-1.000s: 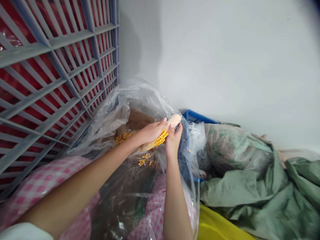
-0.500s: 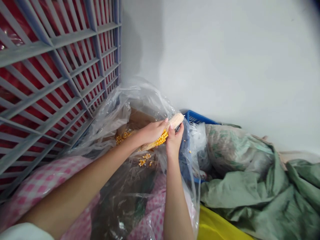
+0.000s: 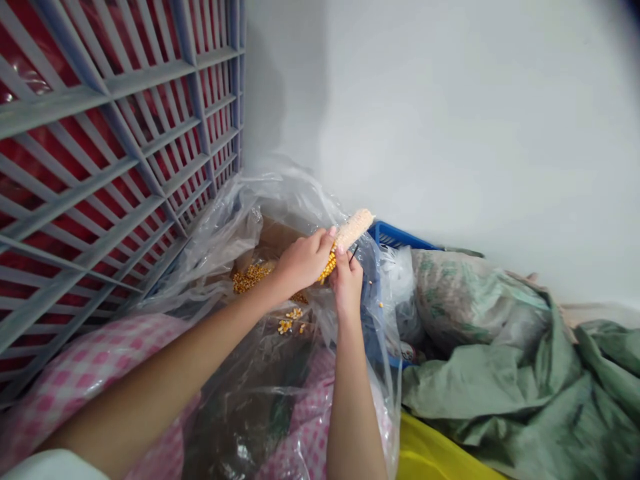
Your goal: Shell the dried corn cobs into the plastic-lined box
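Note:
My left hand (image 3: pixel 306 259) is closed around a corn cob (image 3: pixel 354 228) that slants up to the right. The upper end of the cob is bare and pale, while yellow kernels still cover part of its lower side. My right hand (image 3: pixel 346 279) grips the cob from the right, its thumb against the kernels. A thin dark thing (image 3: pixel 354 253) sticks out by the right fingers; its kind cannot be made out. Below the hands, loose corn kernels (image 3: pixel 250 277) lie in a clear plastic bag (image 3: pixel 220 250), with a few more on a fold of it.
A grey slatted plastic crate (image 3: pixel 145 73) with red contents rises on the left. To the right stand a blue basket (image 3: pixel 405 235), a stuffed woven sack (image 3: pixel 465 293) and crumpled green cloth (image 3: pixel 500 393). Pink checked fabric (image 3: pixel 95 360) covers my legs. A pale wall (image 3: pixel 450 120) is behind.
The cob has shifted up, with more of its bare end showing beyond my fingers. My left hand has moved slightly up and back along it, and my right hand's fingers have curled in more.

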Tool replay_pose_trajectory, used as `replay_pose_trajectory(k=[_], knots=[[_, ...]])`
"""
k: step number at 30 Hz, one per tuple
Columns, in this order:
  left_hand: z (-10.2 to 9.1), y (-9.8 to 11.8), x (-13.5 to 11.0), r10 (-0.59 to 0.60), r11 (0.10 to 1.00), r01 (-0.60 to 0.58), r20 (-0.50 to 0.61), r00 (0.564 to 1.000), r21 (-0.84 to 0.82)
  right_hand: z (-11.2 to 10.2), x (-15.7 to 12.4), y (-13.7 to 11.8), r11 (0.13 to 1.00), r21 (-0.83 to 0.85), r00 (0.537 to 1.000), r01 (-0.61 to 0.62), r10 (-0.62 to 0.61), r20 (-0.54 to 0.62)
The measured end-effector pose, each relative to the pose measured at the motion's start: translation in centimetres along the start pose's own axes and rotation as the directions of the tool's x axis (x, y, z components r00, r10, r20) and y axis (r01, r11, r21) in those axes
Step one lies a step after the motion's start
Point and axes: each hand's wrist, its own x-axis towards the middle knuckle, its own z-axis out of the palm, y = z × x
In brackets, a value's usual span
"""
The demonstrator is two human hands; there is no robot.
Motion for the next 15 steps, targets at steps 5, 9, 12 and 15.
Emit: replay_pose_trajectory(k=[5,9,12,15], knots=[[-0.06,-0.35,0.39,0.025,0.992,-0.02,0.036,0.999,-0.126,-0.2,-0.01,-0.03,1.0,-0.015,0.999,-0.006,0.007,0.041],[0.04,-0.52,0.45,0.006,0.983,0.004,0.057,0.998,-0.186,-0.66,-0.41,0.29,0.997,-0.068,0.999,0.024,-0.022,0.026],[0.09,-0.6,0.48,-0.046,0.968,0.069,0.098,0.994,-0.241,-0.91,-0.68,0.33,0.997,-0.068,0.999,0.033,-0.03,0.045],[0.11,-0.63,0.59,-0.075,0.943,0.113,0.13,0.989,-0.312,-0.85,-0.68,0.36,1.0,-0.024,0.998,0.013,-0.012,0.057]])
